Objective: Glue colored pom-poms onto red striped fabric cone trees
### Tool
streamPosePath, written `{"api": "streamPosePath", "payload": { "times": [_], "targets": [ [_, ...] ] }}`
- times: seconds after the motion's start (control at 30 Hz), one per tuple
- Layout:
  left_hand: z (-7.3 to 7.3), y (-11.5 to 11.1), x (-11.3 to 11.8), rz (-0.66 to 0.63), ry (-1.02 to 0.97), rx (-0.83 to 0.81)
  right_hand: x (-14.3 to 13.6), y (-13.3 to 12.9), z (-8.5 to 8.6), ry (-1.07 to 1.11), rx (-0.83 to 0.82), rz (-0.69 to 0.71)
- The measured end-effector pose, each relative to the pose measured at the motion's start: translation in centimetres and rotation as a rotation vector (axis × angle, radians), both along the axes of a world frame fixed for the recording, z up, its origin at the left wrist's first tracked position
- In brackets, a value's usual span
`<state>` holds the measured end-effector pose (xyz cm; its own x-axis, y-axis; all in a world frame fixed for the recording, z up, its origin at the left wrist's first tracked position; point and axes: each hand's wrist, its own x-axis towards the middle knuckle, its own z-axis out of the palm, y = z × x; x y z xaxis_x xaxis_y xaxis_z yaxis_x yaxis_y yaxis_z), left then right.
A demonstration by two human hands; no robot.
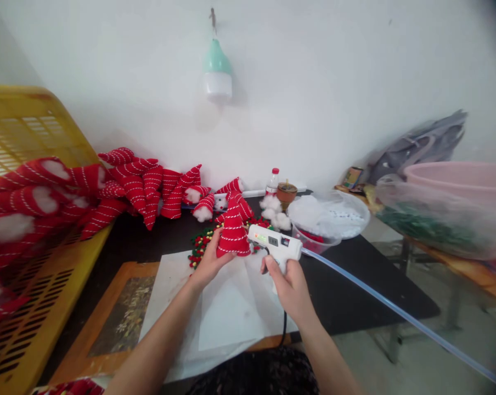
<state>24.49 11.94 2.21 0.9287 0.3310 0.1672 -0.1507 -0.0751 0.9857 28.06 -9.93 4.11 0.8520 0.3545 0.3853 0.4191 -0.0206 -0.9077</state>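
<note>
My left hand (pixel 210 264) is closed round the lower left side of a red cone-shaped hat (pixel 234 227) with white stitched stripes, held upright with its point up. My right hand (pixel 289 285) grips the handle of a white glue gun (pixel 275 241). Its nozzle end is close to the hat's right lower side; whether they touch I cannot tell. A long clear glue stick (pixel 379 296) runs out of the back of the gun toward the lower right. Under both hands lies white paper (pixel 227 312).
A yellow crate (pixel 73 296) at left overflows with striped red cones (pixel 135 189). Red and green pompoms (pixel 198 247) lie behind the paper. Cotton tufts (pixel 279 214), a bottle (pixel 272 181) and a plastic tub (pixel 320 244) stand at the back. A pink basin (pixel 457 175) is at right.
</note>
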Motion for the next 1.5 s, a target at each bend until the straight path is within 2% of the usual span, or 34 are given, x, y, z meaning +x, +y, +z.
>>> {"api": "streamPosePath", "payload": {
  "times": [0.4,0.57,0.67,0.8,0.93,1.1,1.5],
  "targets": [
    [-0.4,0.2,0.3,0.039,-0.001,-0.027,0.0,-0.1,-0.4,-0.032,-0.026,-0.003],
    [-0.2,0.1,0.2,0.038,0.003,-0.030,0.1,0.0,-0.6,-0.051,-0.053,-0.043],
    [0.0,0.1,0.0,0.041,0.027,-0.031,0.1,0.2,-0.2,-0.066,-0.011,-0.094],
    [0.0,0.0,-0.1,0.021,0.020,0.033,0.0,0.0,0.6,-0.075,0.077,-0.097],
    [0.0,0.0,0.0,0.004,-0.002,0.172,-0.2,-0.3,1.3,-0.089,0.095,-0.089],
    [-0.3,0.1,0.2,-0.047,-0.062,0.251,-0.4,-0.2,1.7,-0.126,-0.003,-0.070],
    [-0.9,0.2,0.4,-0.057,-0.098,0.220,-0.2,0.1,1.1,-0.193,-0.108,-0.109]
  ]
}}
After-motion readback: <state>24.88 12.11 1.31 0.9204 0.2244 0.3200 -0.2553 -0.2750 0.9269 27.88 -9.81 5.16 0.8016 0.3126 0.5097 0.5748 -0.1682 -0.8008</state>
